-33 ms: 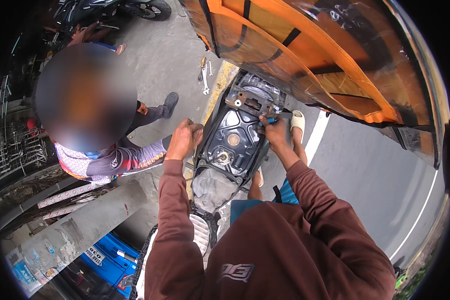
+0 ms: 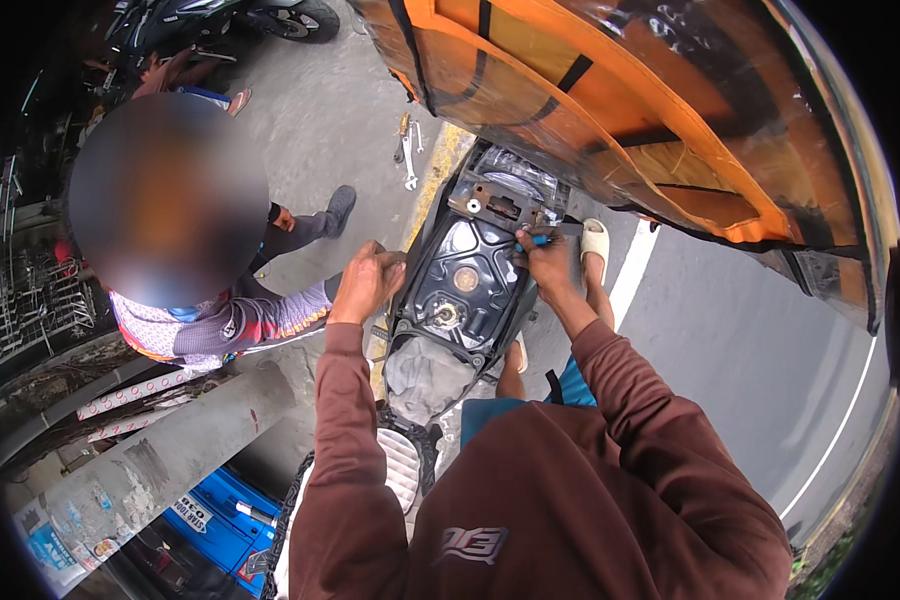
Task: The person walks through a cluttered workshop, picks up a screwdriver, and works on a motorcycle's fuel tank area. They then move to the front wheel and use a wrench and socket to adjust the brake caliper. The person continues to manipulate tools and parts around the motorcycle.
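The blue handle [image 2: 541,240] lies crosswise at the motorcycle's [image 2: 490,275] right side, pinched in the right hand [image 2: 544,264]. Left hand [image 2: 368,284]: fingers curled, contents indeterminable. Wrench [image 2: 410,168] ahead-left; orange canopy [image 2: 660,115] ahead-right.

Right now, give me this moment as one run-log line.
left hand: beside dark metal panel, contact unclear | right hand: holds blue item at panel's upper right | nearby: wrench on pavement, person at left

A parked motorcycle [image 2: 300,20] stands upper left; a grey post [image 2: 155,470] slants above a blue panel [image 2: 222,535]; an orange cover [image 2: 660,112] fills the upper right.
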`<action>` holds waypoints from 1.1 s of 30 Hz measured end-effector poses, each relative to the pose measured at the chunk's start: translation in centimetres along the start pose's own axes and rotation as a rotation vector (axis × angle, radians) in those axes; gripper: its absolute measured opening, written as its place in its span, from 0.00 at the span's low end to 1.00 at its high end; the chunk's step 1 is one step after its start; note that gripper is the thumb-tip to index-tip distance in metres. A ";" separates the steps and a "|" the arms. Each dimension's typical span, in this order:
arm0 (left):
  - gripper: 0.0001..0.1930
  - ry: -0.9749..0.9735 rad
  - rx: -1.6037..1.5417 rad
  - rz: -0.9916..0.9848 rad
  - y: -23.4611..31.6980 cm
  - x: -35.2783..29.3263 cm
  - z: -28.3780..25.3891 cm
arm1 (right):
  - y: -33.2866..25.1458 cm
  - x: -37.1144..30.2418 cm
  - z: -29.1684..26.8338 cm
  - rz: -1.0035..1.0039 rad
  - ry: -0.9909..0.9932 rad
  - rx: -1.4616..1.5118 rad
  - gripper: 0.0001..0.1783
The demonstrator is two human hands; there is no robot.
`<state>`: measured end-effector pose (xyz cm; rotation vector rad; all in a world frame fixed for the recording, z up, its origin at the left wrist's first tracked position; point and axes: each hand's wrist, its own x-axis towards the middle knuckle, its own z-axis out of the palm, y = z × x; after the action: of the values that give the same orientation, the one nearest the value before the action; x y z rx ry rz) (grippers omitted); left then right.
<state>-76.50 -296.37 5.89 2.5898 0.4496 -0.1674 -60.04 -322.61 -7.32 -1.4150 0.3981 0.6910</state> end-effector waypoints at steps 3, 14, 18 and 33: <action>0.12 0.016 -0.045 0.035 1.7 -0.7 -0.9 | -0.2 0.3 -0.6 0.042 -0.014 -0.052 0.18; 0.11 0.215 -0.775 -0.263 5.2 8.5 7.4 | 1.1 2.1 -1.6 0.004 -0.029 -0.046 0.19; 0.13 0.218 -0.933 -0.456 4.6 11.9 14.3 | 0.5 2.1 -2.0 0.017 -0.044 -0.035 0.18; 0.11 0.216 -0.748 -0.580 4.7 14.6 16.3 | 0.7 2.1 -1.9 -0.039 -0.062 -0.026 0.18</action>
<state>-61.74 -304.17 -9.03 1.6992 1.0968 0.0807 -58.72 -324.01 -9.44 -1.4183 0.3129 0.7085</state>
